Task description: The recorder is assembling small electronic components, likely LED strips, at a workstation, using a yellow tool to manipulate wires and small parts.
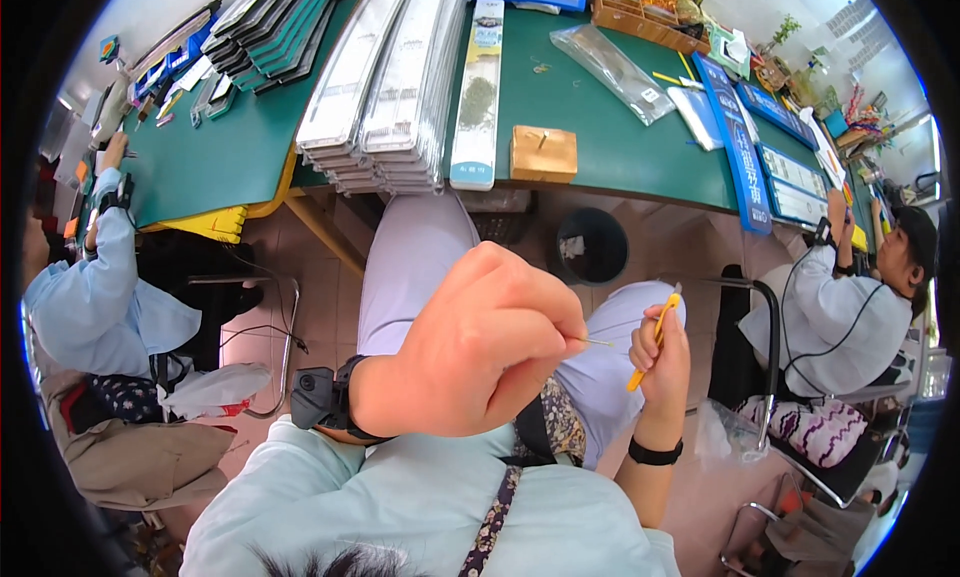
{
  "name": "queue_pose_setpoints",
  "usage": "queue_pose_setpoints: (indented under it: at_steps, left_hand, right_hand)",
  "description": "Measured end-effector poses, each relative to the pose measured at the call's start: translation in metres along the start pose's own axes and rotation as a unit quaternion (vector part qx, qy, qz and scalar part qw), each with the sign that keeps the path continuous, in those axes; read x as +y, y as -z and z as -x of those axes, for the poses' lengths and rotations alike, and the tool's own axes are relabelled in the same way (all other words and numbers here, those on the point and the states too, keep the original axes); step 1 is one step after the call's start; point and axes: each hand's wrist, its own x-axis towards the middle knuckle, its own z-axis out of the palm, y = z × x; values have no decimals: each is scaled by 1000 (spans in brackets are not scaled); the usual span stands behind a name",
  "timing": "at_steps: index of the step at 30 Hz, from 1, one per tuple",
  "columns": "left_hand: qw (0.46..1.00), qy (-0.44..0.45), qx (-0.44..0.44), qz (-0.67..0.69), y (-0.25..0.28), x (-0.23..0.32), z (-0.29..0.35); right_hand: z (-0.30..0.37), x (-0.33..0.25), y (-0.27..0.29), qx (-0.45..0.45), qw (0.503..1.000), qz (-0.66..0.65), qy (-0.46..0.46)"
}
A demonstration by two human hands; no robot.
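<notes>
My left hand (480, 342) is raised above my lap, thumb and fingers pinched together. From its fingertips a thin, pale, needle-like piece (600, 343) sticks out to the right; its other end is hidden in the fingers. Upright in my closed right hand (664, 362) is a yellow utility knife (655, 342), its short grey blade pointing up. A gap separates the knife from the thin piece. Ahead, at the near edge of the green table (620, 127), stands a small wooden block (543, 154) with a short peg in its top.
Tall stacks of long wrapped packages (400, 87) reach the table edge, beside one long printed box (478, 97). A clear plastic sleeve (612, 72) lies farther right. Below stands a black bin (590, 247). Co-workers sit left (110, 297) and right (830, 307).
</notes>
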Motion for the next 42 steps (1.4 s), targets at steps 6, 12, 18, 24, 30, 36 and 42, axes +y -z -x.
queue_pose_setpoints:
  at_steps: [6, 12, 18, 24, 30, 36, 42]
  left_hand:
    - [999, -50, 18, 2, -10, 11, 8]
    - [990, -113, 71, -36, -16, 21, 15]
    - [985, -130, 81, -77, -16, 28, 17]
    - [981, -153, 74, -94, -16, 29, 19]
    - [979, -155, 88, -99, -20, 31, 19]
    - [978, -153, 106, -91, -22, 28, 19]
    - [977, -163, 94, -97, -23, 22, 21]
  right_hand:
    - [46, -40, -82, -77, 992, 77, 59]
    - [75, -49, -132, -113, 967, 176, 145]
    - [84, -49, -135, -152, 940, 200, 232]
    - [84, -49, -138, -136, 901, 259, 320]
    - [82, -48, -138, -144, 884, 262, 358]
    - [87, -47, -137, -143, 896, 252, 336]
    - [88, -44, -131, -159, 908, 223, 318]
